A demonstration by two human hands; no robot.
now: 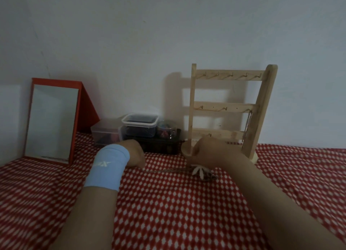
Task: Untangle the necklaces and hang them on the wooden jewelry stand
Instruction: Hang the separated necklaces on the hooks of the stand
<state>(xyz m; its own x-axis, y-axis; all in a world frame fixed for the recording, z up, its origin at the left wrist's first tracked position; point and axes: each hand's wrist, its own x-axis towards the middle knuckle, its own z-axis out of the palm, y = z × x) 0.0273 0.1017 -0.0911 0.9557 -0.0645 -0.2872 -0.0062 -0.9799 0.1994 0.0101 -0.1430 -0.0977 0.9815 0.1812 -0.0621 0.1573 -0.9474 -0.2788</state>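
Well, I see both hands from behind, knuckles bent down to the cloth and fingers hidden, so I cannot tell whether either one grips. The left hand (135, 152), above a blue wristband (108, 167), meets one end of a thin chain (168, 170). That chain runs across to a tangled clump of necklaces (201, 172) with a white petal-shaped pendant, just under the right hand (213, 152). Directly beyond the right hand stands the wooden jewelry stand (262, 107), one hung necklace (247, 130) on its middle bar. Red-and-white patterned cloth (168, 212) lies underneath. Beyond the left hand are clear boxes (139, 126), a red-framed mirror (52, 118) and a pale wall (149, 34).
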